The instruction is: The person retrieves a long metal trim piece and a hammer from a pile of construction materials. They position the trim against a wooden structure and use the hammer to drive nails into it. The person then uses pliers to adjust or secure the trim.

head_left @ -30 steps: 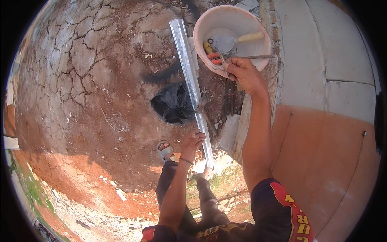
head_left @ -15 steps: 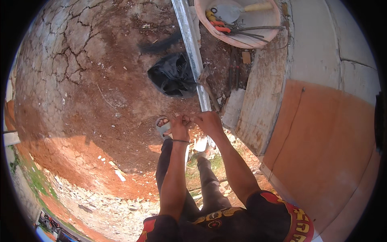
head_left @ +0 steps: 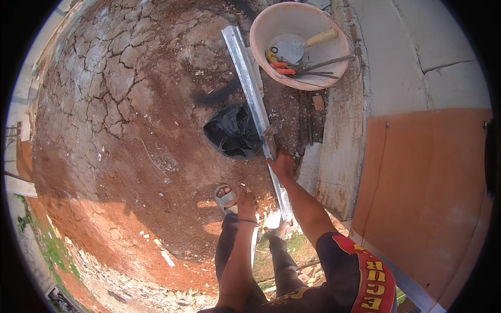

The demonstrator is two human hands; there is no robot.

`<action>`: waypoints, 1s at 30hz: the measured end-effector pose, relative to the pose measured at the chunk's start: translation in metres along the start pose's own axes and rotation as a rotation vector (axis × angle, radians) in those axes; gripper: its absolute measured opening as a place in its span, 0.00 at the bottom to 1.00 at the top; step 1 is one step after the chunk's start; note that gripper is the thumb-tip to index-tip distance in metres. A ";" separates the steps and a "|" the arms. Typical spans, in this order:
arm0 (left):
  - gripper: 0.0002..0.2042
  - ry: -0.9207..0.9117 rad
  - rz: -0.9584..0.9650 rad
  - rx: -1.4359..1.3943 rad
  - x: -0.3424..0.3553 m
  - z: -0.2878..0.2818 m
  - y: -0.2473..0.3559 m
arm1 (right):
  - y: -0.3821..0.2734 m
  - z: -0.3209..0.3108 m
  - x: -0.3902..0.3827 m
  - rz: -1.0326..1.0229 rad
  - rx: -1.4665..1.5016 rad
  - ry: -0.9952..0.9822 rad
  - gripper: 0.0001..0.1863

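Observation:
My right hand [head_left: 283,166] is closed round the lower end of a hammer [head_left: 270,136], whose worn brownish head lies against a long silvery metal channel [head_left: 245,70]. The channel runs from the upper middle down past my feet. My left hand [head_left: 246,202] is beside my sandalled foot, with its fingers bent together. A tiny pale tip shows above those fingers; what it belongs to I cannot make out. Left of the channel sits a black plastic bag [head_left: 229,130], its mouth open and dark thin pieces inside.
A pinkish basin [head_left: 255,47] at the top holds a trowel [head_left: 292,48], orange-handled pliers [head_left: 284,69] and thin rods. A bundle of dark wire [head_left: 216,95] lies beyond the bag. Cracked reddish soil [head_left: 115,104] spreads left; a plank [head_left: 339,135] and an orange panel [head_left: 417,193] stand right.
My hands were together over the channel and have parted. The right has reached forward and taken hold of the hammer; the left stays back near my foot. The view has shifted.

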State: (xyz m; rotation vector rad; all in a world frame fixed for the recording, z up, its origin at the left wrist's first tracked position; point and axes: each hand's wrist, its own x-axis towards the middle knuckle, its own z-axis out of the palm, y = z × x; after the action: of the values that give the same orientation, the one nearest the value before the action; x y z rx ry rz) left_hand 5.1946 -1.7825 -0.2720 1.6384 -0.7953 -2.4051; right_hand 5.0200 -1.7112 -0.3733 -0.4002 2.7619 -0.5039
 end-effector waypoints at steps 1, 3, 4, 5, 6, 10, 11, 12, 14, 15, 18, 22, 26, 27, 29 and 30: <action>0.09 -0.005 0.002 -0.024 -0.001 0.000 -0.002 | -0.004 0.002 -0.003 0.012 -0.037 0.061 0.33; 0.09 -0.028 0.000 -0.043 -0.003 -0.002 -0.006 | -0.010 0.009 -0.008 0.162 -0.114 0.060 0.33; 0.09 -0.045 -0.001 -0.040 -0.004 -0.003 -0.008 | -0.011 0.013 -0.010 0.177 -0.056 0.079 0.32; 0.09 -0.028 -0.035 0.013 -0.004 -0.005 -0.010 | -0.010 0.015 -0.010 0.228 0.016 0.016 0.32; 0.09 -0.073 0.005 -0.024 -0.005 -0.007 -0.011 | -0.009 0.018 -0.010 0.280 0.092 -0.017 0.32; 0.09 -0.088 0.060 -0.048 -0.004 -0.015 -0.022 | 0.003 0.015 -0.016 0.093 0.189 0.097 0.30; 0.08 -0.083 0.087 -0.085 -0.004 -0.016 -0.024 | 0.005 0.010 -0.020 0.058 0.212 0.132 0.29; 0.08 -0.079 0.114 -0.120 -0.005 -0.018 -0.028 | 0.006 0.005 -0.029 0.053 0.217 0.125 0.28; 0.05 -0.076 0.180 -0.099 -0.007 -0.020 -0.033 | 0.002 -0.012 -0.049 0.046 0.216 0.119 0.24; 0.05 -0.100 0.225 -0.143 -0.009 -0.021 -0.034 | -0.002 -0.024 -0.064 0.034 0.223 0.134 0.24; 0.07 -0.165 0.354 -0.171 -0.026 -0.029 -0.034 | -0.016 -0.068 -0.112 -0.114 0.240 0.207 0.22; 0.02 -0.104 0.307 -0.352 -0.070 -0.047 -0.025 | -0.038 -0.135 -0.180 -0.259 0.368 0.127 0.26; 0.03 -0.216 0.201 -0.626 -0.140 -0.078 -0.018 | -0.055 -0.192 -0.241 -0.380 0.427 -0.005 0.32; 0.04 -0.299 0.182 -0.695 -0.163 -0.083 -0.022 | -0.054 -0.205 -0.255 -0.442 0.450 -0.032 0.34; 0.09 -0.154 0.285 -0.533 -0.210 -0.093 -0.032 | -0.054 -0.224 -0.279 -0.558 0.473 -0.027 0.32; 0.13 -0.122 0.383 -0.450 -0.233 -0.097 -0.037 | -0.054 -0.233 -0.287 -0.651 0.495 0.020 0.31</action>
State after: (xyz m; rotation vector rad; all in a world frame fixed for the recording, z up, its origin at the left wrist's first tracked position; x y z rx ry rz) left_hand 5.3828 -1.6952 -0.1235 1.0714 -0.4772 -2.2108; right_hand 5.2148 -1.5983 -0.0747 -1.1597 2.3485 -1.3012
